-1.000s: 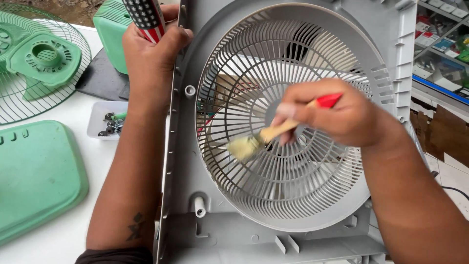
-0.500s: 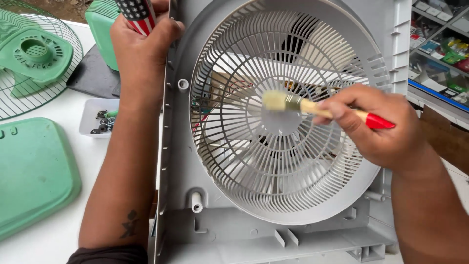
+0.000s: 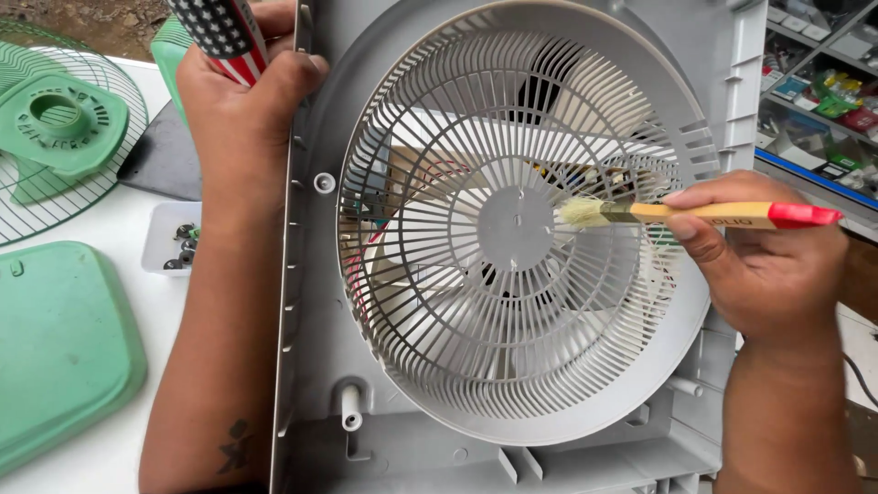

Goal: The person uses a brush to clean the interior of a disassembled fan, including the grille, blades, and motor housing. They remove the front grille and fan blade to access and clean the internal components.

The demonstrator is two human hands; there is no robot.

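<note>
Brush (image 3: 640,213) pinched in right fingers (image 3: 681,199) (bristles on grille (image 3: 476,348))

- The person's left hand (image 3: 240,101) and left forearm are showing bare, with no sleeve, glove, watch or ring covering them.
- A small dark tattoo (image 3: 237,445) of a few angular strokes is sitting on the left forearm, near the lower edge of the view.
- The person's right hand (image 3: 764,265) and right forearm are likewise showing bare, with nothing worn at the wrist.
- Short, unpainted fingernails are showing on the fingers (image 3: 688,226) of the right hand.
</note>
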